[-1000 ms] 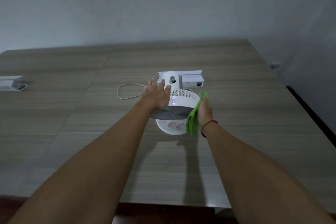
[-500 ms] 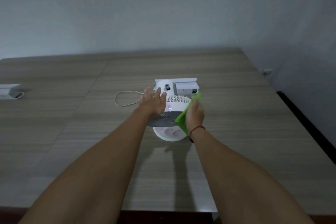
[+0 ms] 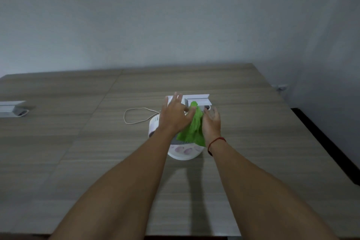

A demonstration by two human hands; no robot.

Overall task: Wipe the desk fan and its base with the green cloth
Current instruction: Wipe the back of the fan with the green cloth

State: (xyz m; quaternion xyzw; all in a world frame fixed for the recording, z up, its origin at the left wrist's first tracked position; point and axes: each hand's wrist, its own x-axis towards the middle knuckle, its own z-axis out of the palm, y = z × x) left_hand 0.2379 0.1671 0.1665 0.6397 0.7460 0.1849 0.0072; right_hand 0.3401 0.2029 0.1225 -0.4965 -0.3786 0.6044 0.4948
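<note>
The white desk fan (image 3: 154, 124) stands mid-table, tilted down over its round base (image 3: 184, 153). The green cloth (image 3: 191, 131) is draped over the top of the fan head. My left hand (image 3: 175, 116) rests on the fan's top, with thumb and fingers pinching the cloth's upper end. My right hand (image 3: 211, 125) is just right of the cloth, fingers spread, its palm edge against the fabric. A red string circles my right wrist. Most of the fan head is hidden by hands and cloth.
A white socket box (image 3: 197, 98) sits right behind the fan, and a thin white cable (image 3: 134, 116) loops to the left. Another white box (image 3: 11, 108) lies at the far left. The wooden table (image 3: 253, 142) ends at a dark edge on the right, near the wall.
The cloth has gone from my right hand's grip at the fan's right side to lying over the fan top. My left hand now pinches it. My right hand has let go and spread its fingers.
</note>
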